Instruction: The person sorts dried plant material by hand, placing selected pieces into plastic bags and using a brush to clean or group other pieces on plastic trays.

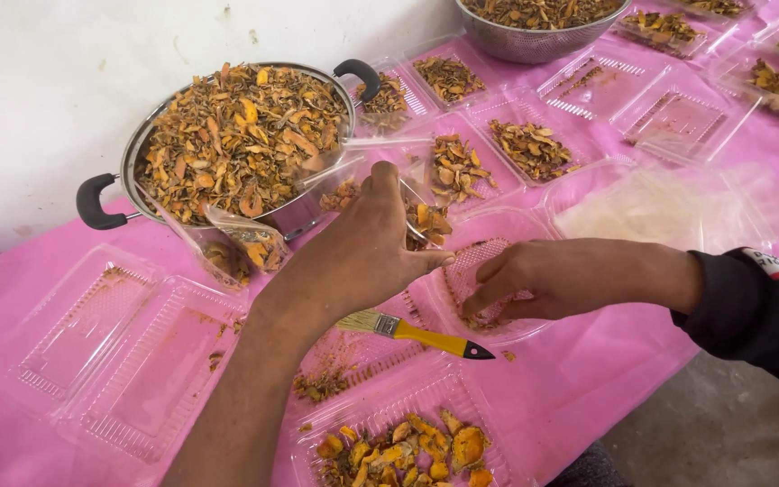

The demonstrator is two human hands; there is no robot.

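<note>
1. Your left hand [353,257] reaches forward, thumb and fingers pinching the rim of a clear plastic clamshell tray [426,212] that holds dried orange-brown slices, just beside the steel pot [241,140].
2. Your right hand [552,280], in a black sleeve, rests with fingers loosely spread inside a ridged, nearly empty clear tray [480,261] at the table's centre.
3. A yellow-handled brush [416,334] lies on the pink table [588,379] below your hands.
4. The pot is heaped with crinkled dried slices; its handles are black.
5. An open empty clamshell [110,352] sits at the left; a filled one [407,446] is cut off at the bottom edge.
6. A metal colander [538,27] is cropped at the top.
</note>
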